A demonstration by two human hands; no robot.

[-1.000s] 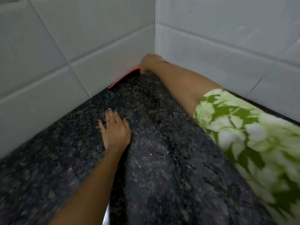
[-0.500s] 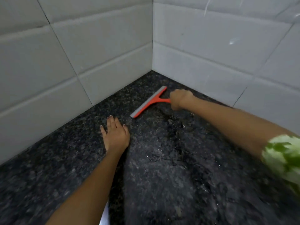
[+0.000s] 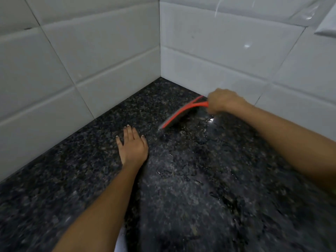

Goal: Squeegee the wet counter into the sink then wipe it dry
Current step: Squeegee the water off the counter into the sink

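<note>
A dark speckled granite counter point(image 3: 81, 170) fills the lower view and meets white tiled walls in a corner. My right hand point(image 3: 222, 101) is closed around the handle of an orange squeegee point(image 3: 180, 112), whose blade rests tilted on the counter beside the right wall. Water beads and streaks point(image 3: 181, 173) lie on the stone below and right of the blade. My left hand point(image 3: 132, 146) lies flat on the counter with fingers spread, left of the squeegee and apart from it. The sink is out of view.
White tiled walls point(image 3: 91, 57) close off the counter at the back left and back right. A pale strip point(image 3: 121, 240) shows at the bottom edge beside my left forearm.
My right hand has dragged the squeegee out of the far corner, toward me and to the right along the right wall. My left hand has stayed flat in place.
</note>
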